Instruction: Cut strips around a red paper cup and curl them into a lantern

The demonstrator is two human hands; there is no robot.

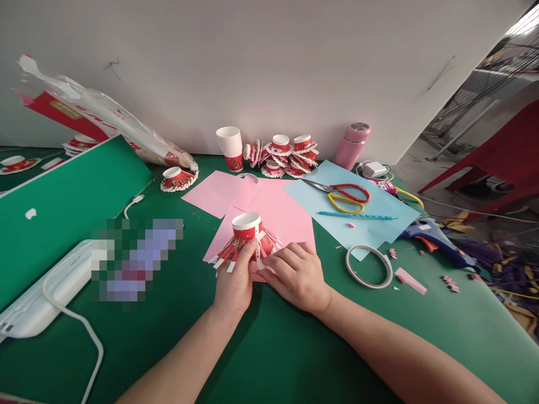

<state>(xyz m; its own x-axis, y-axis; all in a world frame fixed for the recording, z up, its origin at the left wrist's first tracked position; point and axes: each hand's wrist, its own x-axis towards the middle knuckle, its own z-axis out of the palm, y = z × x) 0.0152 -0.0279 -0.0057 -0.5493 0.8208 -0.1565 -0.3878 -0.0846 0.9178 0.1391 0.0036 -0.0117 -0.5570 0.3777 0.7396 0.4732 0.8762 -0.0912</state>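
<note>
A red printed paper cup (247, 223) with its wall cut into strips is held over the pink paper (290, 213), white round end up. The strips splay outward all round. My left hand (236, 283) is closed on the cup's near side, its thumb pressed against the red wall. My right hand (297, 275) is at the cup's right, thumb and fingers pinched at the ends of the strips near the front. Just which strip they grip is partly hidden by the fingers.
Behind stand stacked paper cups (229, 148), several finished-cut cups (280, 145) and a pink bottle (352, 146). Scissors (347, 193) and a blue pen (357, 215) lie on blue paper (328, 174). To the right are a tape roll (348, 268) and glue gun (438, 242); left, a white power strip (50, 292).
</note>
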